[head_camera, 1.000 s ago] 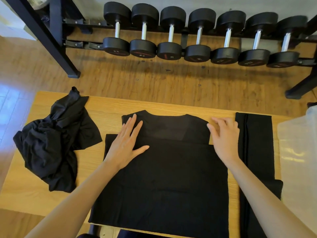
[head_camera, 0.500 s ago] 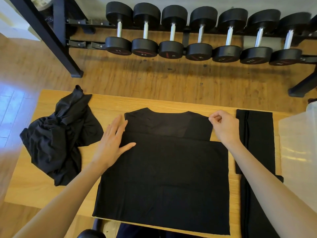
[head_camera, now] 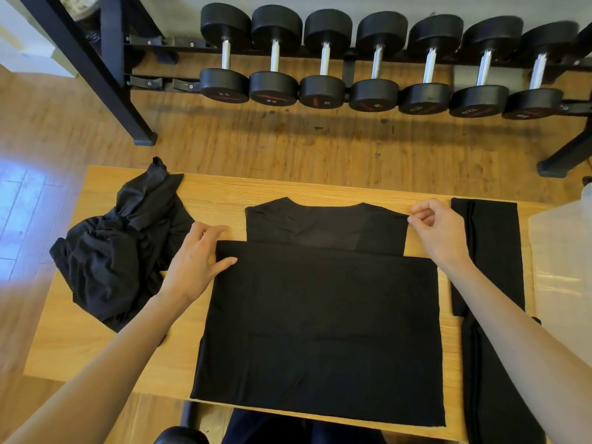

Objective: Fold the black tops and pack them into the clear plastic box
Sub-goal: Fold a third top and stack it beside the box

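Note:
A black top [head_camera: 323, 315] lies flat on the wooden table [head_camera: 224, 193], its lower part folded up over the chest and the neckline at the far side. My left hand [head_camera: 195, 261] rests on the folded edge's left corner with its thumb on the cloth; whether it grips is unclear. My right hand [head_camera: 439, 229] pinches the top's right shoulder corner. A crumpled black top [head_camera: 121, 251] sits at the table's left. A long folded black garment [head_camera: 490, 261] lies to the right. The clear plastic box [head_camera: 563, 267] stands at the right edge.
A black rack [head_camera: 105, 68] holding several black dumbbells [head_camera: 374, 59] stands on the wooden floor beyond the table. The near edge of the top hangs slightly over the table's front edge. A dark round object [head_camera: 179, 435] shows below the front edge.
My left hand slid leftward from the chest area to the folded edge's left corner. My right hand closed into a pinch on the right shoulder corner.

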### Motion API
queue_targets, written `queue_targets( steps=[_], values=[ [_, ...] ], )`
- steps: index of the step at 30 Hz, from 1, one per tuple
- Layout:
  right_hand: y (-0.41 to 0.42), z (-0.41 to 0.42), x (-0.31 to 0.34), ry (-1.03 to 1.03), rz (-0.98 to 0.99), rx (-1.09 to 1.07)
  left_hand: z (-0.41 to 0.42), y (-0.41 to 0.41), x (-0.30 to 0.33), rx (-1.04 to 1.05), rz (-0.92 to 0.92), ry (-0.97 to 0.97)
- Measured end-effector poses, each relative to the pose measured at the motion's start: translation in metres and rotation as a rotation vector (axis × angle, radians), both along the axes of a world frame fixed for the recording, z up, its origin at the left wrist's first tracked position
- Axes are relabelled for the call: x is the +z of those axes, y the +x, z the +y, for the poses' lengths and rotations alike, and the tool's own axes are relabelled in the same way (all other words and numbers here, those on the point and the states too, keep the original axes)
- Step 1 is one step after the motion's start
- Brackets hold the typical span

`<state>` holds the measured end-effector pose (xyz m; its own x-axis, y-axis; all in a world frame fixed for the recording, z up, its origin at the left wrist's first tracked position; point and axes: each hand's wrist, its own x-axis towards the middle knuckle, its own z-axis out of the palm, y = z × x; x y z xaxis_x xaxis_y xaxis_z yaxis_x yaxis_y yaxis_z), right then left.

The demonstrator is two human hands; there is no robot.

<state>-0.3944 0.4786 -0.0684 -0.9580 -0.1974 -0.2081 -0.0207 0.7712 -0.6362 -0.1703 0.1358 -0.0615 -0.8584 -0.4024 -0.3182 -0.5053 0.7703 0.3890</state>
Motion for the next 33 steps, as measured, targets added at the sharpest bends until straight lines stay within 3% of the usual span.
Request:
queue_targets(
  steps=[4, 8, 10, 15, 21, 25, 33],
  values=[
    [0.010, 0.026, 0.012, 0.163, -0.021, 0.140, -0.004, -0.007, 0.001, 0.080, -0.034, 0.110],
    [0.024, 0.046, 0.015, 0.514, -0.070, 0.423, -0.010, -0.015, 0.001, 0.230, -0.101, 0.201],
    [0.028, 0.045, 0.015, 0.564, -0.085, 0.439, -0.012, -0.016, 0.002, 0.265, -0.171, 0.196],
    [0.037, 0.042, 0.021, 0.318, -0.253, 0.212, -0.008, -0.012, 0.004, 0.263, -0.184, 0.233],
    [0.050, 0.044, 0.024, 0.192, -0.484, -0.052, -0.002, -0.001, 0.016, 0.404, -0.080, 0.575],
    [0.066, 0.049, 0.032, -0.089, -0.549, -0.180, -0.003, 0.012, 0.018, 0.444, -0.062, 0.661],
    [0.094, 0.066, 0.075, -0.338, -0.600, -0.124, -0.003, 0.035, 0.055, 0.259, -0.046, 0.995]
  ],
)
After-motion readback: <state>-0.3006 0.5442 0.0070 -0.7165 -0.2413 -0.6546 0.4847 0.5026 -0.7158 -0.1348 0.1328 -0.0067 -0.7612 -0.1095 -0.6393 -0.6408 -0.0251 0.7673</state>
